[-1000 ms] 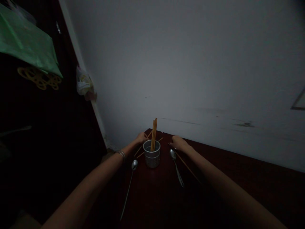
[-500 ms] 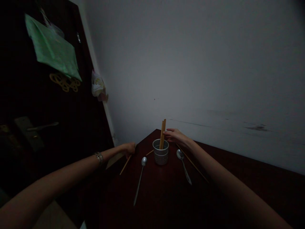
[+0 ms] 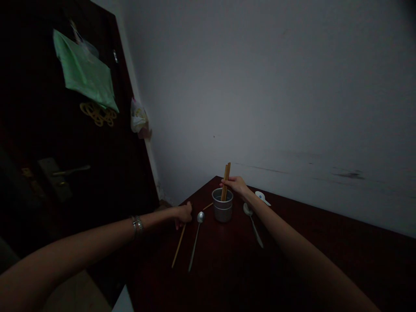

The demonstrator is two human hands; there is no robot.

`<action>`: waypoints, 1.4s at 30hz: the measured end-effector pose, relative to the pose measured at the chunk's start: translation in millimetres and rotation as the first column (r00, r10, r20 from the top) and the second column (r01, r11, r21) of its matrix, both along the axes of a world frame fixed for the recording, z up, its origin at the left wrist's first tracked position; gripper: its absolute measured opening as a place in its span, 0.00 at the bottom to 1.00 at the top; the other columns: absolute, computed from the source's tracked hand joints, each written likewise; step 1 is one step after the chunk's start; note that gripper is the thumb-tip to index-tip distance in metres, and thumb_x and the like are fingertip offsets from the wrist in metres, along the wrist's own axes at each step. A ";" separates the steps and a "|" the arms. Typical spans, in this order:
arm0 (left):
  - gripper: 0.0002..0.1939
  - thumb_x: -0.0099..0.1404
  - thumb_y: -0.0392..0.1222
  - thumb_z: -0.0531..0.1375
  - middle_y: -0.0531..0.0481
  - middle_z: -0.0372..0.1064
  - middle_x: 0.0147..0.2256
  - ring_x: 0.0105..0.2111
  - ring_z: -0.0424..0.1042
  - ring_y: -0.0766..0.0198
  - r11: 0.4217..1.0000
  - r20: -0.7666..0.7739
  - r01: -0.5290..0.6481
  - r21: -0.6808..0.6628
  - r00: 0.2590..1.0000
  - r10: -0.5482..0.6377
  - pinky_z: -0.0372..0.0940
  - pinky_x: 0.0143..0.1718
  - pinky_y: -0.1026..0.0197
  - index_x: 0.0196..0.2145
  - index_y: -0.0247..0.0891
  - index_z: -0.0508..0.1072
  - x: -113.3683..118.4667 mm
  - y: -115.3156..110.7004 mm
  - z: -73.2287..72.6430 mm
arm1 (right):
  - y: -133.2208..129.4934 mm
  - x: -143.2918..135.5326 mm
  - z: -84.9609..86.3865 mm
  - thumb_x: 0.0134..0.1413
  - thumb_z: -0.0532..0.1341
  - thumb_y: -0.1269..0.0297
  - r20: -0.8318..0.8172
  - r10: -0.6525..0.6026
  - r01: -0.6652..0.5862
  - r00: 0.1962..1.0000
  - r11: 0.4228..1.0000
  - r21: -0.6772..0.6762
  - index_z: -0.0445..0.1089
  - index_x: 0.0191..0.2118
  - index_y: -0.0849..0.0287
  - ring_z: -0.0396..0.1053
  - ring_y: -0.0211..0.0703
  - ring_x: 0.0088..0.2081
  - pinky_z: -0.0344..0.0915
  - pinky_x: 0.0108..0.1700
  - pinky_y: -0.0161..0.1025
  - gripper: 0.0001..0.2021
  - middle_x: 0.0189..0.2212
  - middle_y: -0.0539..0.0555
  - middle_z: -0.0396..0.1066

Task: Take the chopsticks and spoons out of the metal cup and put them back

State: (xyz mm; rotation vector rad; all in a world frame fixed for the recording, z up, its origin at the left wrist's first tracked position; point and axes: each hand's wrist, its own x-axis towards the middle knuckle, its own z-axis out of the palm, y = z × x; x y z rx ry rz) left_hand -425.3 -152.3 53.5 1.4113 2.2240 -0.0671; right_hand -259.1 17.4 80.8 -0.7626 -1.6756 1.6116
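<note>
A metal cup stands near the table's far corner with a bundle of wooden chopsticks upright in it. My right hand is closed round the bundle just above the rim. At the table's left edge my left hand is closed on a chopstick that slants down toward me. Between that hand and the cup lies a long-handled spoon. Another spoon rests right of the cup, under my right forearm. Part of one more chopstick shows left of the cup.
A white spoon lies near the wall behind my right forearm. The dark table meets the wall at the back. On the left is a dark door with a handle and a hanging green cloth.
My right hand has closed on the chopstick bundle. My left hand has moved slightly right and nearer, its chopstick now farther down the table. The white spoon has come into view.
</note>
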 end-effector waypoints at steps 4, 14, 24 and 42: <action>0.38 0.58 0.37 0.51 0.50 0.65 0.19 0.11 0.61 0.65 0.991 -0.020 -0.063 -0.114 0.998 0.061 0.66 0.19 0.58 0.58 0.21 0.32 1.9 -4.6 5.3 | -0.9 1.4 2.2 0.47 0.61 0.71 0.037 -0.021 0.019 0.999 0.999 0.042 0.71 0.26 0.67 0.70 0.35 0.24 0.65 0.26 0.29 0.05 0.24 0.57 0.75; 0.20 0.57 0.41 0.54 0.51 0.66 0.20 0.16 0.65 0.65 0.986 0.017 0.059 0.159 0.998 -0.063 0.62 0.18 0.64 0.47 0.34 0.61 -5.3 0.4 25.0 | 3.2 15.2 35.7 0.50 0.59 0.70 -0.164 -0.136 0.133 0.977 0.991 -0.029 0.68 0.31 0.65 0.72 0.37 0.28 0.70 0.30 0.32 0.03 0.31 0.58 0.74; 0.16 0.62 0.40 0.50 0.42 0.68 0.39 0.36 0.68 0.64 0.592 0.190 -0.063 0.803 0.970 -0.155 0.63 0.36 0.63 0.45 0.29 0.65 41.2 27.3 107.3 | -28.4 81.6 114.0 0.51 0.59 0.71 -0.449 -0.199 0.248 0.871 0.967 0.052 0.67 0.32 0.65 0.72 0.37 0.31 0.72 0.36 0.37 0.03 0.32 0.57 0.74; 0.06 0.58 0.36 0.54 0.48 0.70 0.25 0.23 0.69 0.69 0.805 0.562 -0.012 0.593 0.722 -0.403 0.64 0.27 0.65 0.29 0.29 0.69 132.3 39.0 124.8 | -39.5 127.3 88.2 0.51 0.59 0.68 -0.144 -0.101 0.105 0.984 0.994 0.014 0.68 0.32 0.67 0.72 0.38 0.28 0.72 0.32 0.37 0.06 0.32 0.61 0.73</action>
